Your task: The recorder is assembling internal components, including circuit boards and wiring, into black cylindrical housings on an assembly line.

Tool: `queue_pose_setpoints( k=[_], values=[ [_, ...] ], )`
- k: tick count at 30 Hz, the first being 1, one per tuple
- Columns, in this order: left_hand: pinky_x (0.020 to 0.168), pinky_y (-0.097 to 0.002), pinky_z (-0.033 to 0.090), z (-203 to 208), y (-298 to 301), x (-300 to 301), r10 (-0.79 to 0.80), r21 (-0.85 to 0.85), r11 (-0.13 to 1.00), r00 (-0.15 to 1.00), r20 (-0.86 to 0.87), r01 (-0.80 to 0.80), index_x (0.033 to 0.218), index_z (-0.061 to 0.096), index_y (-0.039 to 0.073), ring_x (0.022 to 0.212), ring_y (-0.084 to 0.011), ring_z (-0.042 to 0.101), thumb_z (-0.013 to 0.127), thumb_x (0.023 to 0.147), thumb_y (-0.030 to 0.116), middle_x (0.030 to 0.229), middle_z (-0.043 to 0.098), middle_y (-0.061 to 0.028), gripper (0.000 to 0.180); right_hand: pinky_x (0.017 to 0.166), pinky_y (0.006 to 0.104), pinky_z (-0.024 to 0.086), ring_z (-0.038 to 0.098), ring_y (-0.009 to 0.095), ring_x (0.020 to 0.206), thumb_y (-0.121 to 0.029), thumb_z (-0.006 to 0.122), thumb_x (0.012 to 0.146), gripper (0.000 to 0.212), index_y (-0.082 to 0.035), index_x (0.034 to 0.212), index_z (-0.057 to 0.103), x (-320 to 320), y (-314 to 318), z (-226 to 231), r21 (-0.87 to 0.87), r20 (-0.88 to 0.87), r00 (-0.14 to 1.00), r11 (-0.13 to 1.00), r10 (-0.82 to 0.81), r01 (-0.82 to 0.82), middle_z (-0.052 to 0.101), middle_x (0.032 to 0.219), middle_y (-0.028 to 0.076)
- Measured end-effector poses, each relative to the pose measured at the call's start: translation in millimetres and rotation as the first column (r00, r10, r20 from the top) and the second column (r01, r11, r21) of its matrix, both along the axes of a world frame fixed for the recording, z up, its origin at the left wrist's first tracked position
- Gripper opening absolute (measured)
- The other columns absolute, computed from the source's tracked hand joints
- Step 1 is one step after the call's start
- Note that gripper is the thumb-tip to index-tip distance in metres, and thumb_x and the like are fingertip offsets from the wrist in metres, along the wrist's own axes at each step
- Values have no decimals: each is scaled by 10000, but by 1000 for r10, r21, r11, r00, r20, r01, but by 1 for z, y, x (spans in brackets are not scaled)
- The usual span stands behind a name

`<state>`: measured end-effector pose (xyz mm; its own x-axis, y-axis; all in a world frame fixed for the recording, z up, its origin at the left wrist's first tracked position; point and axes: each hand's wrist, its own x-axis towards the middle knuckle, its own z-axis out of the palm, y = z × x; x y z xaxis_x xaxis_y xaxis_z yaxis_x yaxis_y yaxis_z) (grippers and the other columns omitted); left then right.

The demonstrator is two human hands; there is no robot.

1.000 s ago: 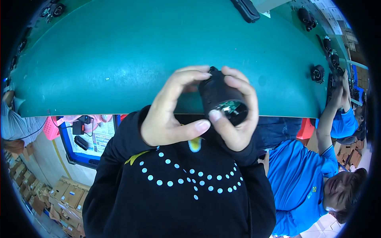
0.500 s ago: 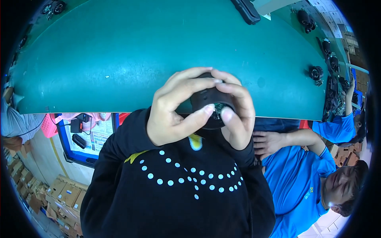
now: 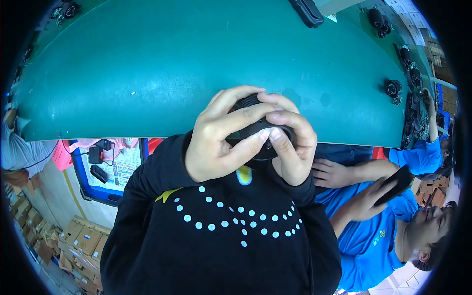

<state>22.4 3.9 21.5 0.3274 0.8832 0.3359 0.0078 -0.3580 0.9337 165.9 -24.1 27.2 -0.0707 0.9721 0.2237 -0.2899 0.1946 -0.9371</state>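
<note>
**Both hands wrapped around a round black part at frame centre**

Left hand (image 3: 219,135) and right hand (image 3: 291,145) together clasp a round black part (image 3: 255,129) just above the near edge of the green table (image 3: 147,64), at the centre of the frame. Fingers cover most of it, so its long axis and facing cannot be told. At lower left, cardboard boxes (image 3: 81,238) sit on the floor; their contents are not visible. At upper right, small black parts (image 3: 393,88) lie on the table. At right, a person in a blue shirt (image 3: 373,236) holds a dark phone (image 3: 397,179). Compared with a second ago, the hands cover the part more fully, hiding its greenish face.
</note>
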Motion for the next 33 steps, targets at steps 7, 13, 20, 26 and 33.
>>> queue_pose_setpoints(
  k=[7, 13, 20, 26, 33],
  values=[
    [809, -303, 427, 4, -2, -1, -115, -54, 992, 993, -36, 113, 1071, 587, -68, 928, -262, 544, 558, 760, 40, 1161, 513, -208, 330, 950, 336, 375, 467, 280, 1130, 44, 503, 822, 238, 37, 1050, 572, -4, -10, -5, -22, -44, 996, 997, -81, 80, 463, 1234, 207],
    [756, -310, 445, 2, -4, 3, 21, -52, 998, 1000, -20, -22, 1019, 635, 4, 877, -260, 538, 603, 737, 70, 1113, 529, -159, 291, 964, 334, 362, 464, 290, 1139, 35, 496, 828, 239, 37, 1055, 572, -5, -3, -1, -46, -31, 999, 998, -34, 33, 461, 1240, 211],
    [760, -315, 441, 0, -4, 3, 52, -87, 995, 999, -14, -53, 1013, 631, -1, 864, -263, 542, 588, 746, 79, 1104, 537, -160, 281, 967, 335, 360, 463, 291, 1144, 36, 497, 828, 248, 45, 1065, 570, -9, -1, -2, -71, -12, 998, 996, -61, 60, 474, 1231, 206],
    [756, -314, 441, -2, -5, 5, -4, -81, 997, 1000, 17, 6, 1015, 626, -6, 863, -262, 540, 582, 749, 80, 1097, 543, -163, 283, 967, 333, 359, 460, 279, 1147, 26, 480, 844, 279, 55, 1112, 555, -3, -6, -12, 11, -10, 999, 999, -38, 38, 464, 1257, 208],
    [810, -299, 424, 1, -6, -4, 0, -79, 997, 999, -42, -3, 1055, 589, -52, 928, -262, 541, 534, 771, 72, 1145, 528, -184, 315, 958, 329, 365, 471, 277, 1132, 25, 493, 837, 262, 52, 1086, 568, -14, -2, -5, -55, -68, 997, 998, -41, 37, 484, 1228, 204]
  ],
)
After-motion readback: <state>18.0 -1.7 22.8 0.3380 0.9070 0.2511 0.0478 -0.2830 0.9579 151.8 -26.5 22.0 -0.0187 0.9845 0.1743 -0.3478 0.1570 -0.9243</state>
